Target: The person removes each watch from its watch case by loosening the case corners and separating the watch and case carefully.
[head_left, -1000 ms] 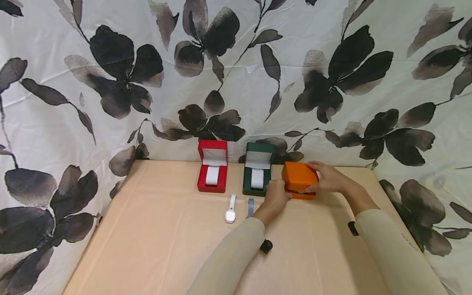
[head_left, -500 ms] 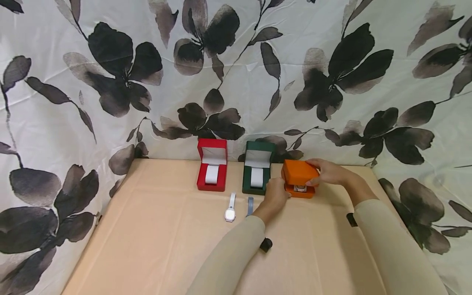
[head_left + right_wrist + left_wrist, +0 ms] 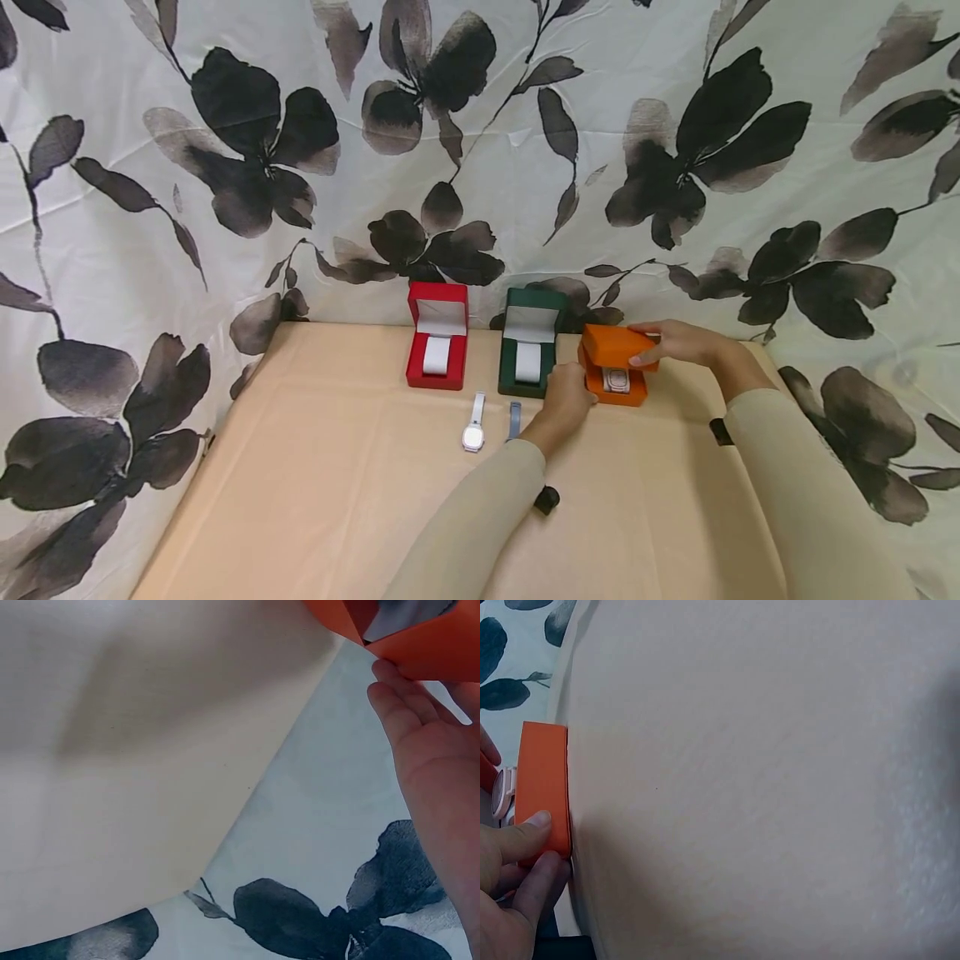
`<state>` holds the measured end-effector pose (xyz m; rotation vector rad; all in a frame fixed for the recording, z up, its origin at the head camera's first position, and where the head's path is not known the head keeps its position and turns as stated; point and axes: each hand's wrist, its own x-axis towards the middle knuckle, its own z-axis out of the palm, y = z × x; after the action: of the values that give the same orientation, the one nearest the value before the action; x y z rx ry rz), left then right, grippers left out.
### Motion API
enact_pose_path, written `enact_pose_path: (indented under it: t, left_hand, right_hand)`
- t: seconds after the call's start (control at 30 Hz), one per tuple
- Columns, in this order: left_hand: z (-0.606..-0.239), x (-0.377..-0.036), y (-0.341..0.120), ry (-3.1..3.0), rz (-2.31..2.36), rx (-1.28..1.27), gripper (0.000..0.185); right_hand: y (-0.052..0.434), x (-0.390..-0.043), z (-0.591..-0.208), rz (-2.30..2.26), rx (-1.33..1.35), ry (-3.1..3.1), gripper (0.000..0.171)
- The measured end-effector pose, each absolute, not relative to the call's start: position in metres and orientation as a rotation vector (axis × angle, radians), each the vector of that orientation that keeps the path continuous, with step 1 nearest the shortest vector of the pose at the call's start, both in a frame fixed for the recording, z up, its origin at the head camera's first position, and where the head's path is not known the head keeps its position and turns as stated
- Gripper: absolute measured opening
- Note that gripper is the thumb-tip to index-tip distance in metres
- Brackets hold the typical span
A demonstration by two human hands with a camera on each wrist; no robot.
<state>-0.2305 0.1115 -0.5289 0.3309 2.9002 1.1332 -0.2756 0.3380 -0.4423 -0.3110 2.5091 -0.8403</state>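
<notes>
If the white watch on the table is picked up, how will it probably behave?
The white watch lies flat with its strap stretched straight, so the strap would probably flop. It looks small, so likely light. The round case seems the heavier end and may swing down.

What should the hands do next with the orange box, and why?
Probably tip the lid of the orange box further back until it stands up like the lids of the red box and green box. The right hand holds the lid only half raised, the left hand steadies the base, and a watch shows inside.
</notes>
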Motion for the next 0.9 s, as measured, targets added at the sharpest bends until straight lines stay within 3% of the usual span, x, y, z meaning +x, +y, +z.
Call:
enact_pose_path:
  t: [0.23,0.6,0.9]
  left_hand:
    - [-0.5282,-0.2289,0.1121,2.9,1.144,0.329,0.02]
    - [-0.5287,-0.2292,0.1121,2.909,1.103,0.317,0.021]
    - [-0.5287,-0.2308,0.1116,2.894,1.127,0.321,0.019]
  right_hand:
    - [0.341,-0.2785,-0.4389,-0.832,-0.261,2.468,0.087]
    - [0.3444,-0.2819,-0.4478,-1.19,-0.174,2.251,0.075]
    - [0.3419,-0.2855,-0.4474,-1.272,-0.119,2.194,0.076]
